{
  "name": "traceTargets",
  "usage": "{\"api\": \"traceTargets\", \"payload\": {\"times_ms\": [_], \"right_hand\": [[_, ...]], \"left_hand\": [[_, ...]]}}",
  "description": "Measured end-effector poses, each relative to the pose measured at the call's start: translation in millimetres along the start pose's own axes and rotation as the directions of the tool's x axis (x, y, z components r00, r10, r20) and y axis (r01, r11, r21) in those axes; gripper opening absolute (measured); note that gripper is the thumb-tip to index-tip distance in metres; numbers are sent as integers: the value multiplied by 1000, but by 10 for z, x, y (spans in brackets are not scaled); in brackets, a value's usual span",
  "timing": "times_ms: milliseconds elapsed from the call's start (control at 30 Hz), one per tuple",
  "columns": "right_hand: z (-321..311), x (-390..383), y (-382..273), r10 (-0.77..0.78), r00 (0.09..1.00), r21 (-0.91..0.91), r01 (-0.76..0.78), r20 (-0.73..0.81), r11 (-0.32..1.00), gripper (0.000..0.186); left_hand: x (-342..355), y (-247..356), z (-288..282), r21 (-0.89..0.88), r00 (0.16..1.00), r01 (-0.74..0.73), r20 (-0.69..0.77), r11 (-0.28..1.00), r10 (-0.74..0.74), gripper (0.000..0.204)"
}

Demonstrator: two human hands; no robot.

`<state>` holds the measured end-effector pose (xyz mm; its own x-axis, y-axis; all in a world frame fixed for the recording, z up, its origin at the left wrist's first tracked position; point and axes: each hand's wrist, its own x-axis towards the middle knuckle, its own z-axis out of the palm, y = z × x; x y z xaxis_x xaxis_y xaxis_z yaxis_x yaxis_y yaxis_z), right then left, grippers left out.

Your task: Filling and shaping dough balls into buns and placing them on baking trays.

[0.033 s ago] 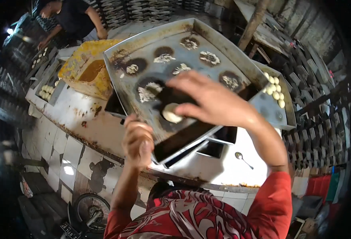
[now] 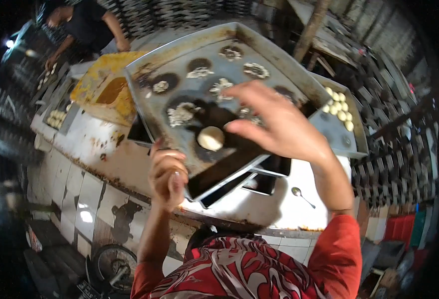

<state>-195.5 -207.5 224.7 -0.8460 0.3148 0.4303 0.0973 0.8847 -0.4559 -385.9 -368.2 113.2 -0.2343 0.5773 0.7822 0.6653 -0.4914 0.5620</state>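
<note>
Hands apart: the left hand (image 2: 168, 178) is clamped on the near left side of a metal tray (image 2: 184, 60); the right hand (image 2: 281, 127), splayed, hovers just beside a pale dough ball (image 2: 211, 139) lying in it. Whitish patches (image 2: 256, 71) dot the tray. Left of it stands a yellow tub (image 2: 93, 75); to the right, a second tray (image 2: 329, 130) holds small pale balls (image 2: 341, 110), and a spoon (image 2: 297, 191) lies on the table (image 2: 291, 214).

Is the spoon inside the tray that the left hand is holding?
No, the spoon lies on the white table, outside the tray, whose edge the left hand grips.
</note>
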Motion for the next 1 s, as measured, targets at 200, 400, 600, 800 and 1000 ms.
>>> {"api": "traceTargets", "payload": {"times_ms": [200,400,600,800,1000], "right_hand": [[-88,-2114,-211,625,669,891,130,-402,434,19],[-118,-3593,-380,908,406,530,-749,-106,397,17],[-1148,-3717,1637,788,341,500,-628,-512,596,27],[-1362,-3491,3970,830,255,-173,-966,-496,193,32],[-1235,-3370,4504,870,53,-178,-983,-490,-40,31]], "left_hand": [[-808,280,-62,-509,970,193,-30,839,-241,47],[-1658,917,261,-827,806,561,557,-43,-199,46],[-2083,1330,985,-631,619,771,774,-82,-136,38],[-1978,1491,1583,-426,496,866,673,261,-548,36],[-1816,1684,1937,-351,323,920,423,175,-847,37]]}}
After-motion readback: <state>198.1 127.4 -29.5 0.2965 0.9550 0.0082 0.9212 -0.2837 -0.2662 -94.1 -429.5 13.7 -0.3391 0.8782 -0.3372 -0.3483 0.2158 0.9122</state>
